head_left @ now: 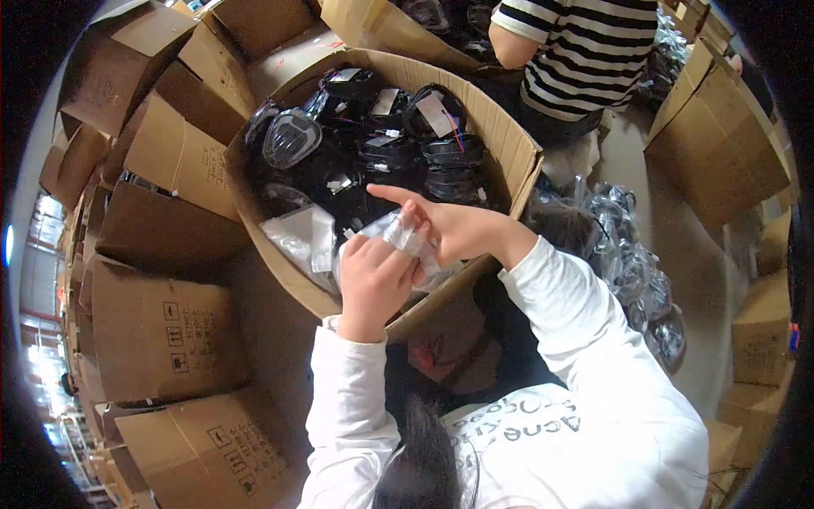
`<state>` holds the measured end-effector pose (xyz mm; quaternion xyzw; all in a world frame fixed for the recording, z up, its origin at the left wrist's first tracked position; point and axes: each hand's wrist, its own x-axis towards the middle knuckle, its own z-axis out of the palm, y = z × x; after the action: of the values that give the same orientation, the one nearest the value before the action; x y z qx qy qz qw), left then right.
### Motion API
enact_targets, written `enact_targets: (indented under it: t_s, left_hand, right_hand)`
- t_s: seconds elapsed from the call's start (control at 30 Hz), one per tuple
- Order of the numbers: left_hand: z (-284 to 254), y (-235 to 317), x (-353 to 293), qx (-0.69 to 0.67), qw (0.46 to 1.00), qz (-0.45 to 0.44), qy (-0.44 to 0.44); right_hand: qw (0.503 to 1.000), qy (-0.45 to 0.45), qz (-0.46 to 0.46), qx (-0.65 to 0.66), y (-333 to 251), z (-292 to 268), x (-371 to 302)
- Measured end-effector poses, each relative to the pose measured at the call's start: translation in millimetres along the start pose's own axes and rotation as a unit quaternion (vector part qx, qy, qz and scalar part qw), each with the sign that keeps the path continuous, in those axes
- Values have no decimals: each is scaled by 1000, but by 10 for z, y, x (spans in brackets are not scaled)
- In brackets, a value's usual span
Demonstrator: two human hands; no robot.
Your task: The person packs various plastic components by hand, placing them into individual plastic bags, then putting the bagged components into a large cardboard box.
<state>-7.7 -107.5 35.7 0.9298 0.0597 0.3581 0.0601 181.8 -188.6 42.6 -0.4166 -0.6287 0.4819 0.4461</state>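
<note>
Open carton: A large brown cardboard box (515, 157) stands before the worker, filled with black coiled cable bundles (386, 157), several bearing pale tags.
Hands: Left hand (373, 276) and right hand (454, 231) meet over the box's near side, grasping a clear plastic bag (386, 227) between them; the right index finger points out to the left, off the plastic. Whether the bag has contents cannot be told.
Inside, near left: White plastic packets (301, 242) lie beside the left hand.
Floor, right: Clear-wrapped bundles (632, 254) are heaped beyond the worker's right arm.
Left side: Brown cartons (161, 331) crowd together.
Far right: A co-worker in a striped shirt (585, 59).
</note>
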Motion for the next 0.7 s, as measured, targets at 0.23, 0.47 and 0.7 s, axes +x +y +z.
enact_targets:
  t_s: [0.23, 0.47, 0.7]
  left_hand:
    - [-15, -17, -7, -210, 957, -176, -90]
    - [-93, 253, 33, -389, 902, -95, -161]
    - [-155, 40, -119, -509, 823, -246, 55]
  right_hand:
    - [974, 148, 132, -113, 128, -284, 57]
    - [844, 470, 156, -205, 1121, -863, 48]
    - [953, 268, 143, 14, 601, -643, -186]
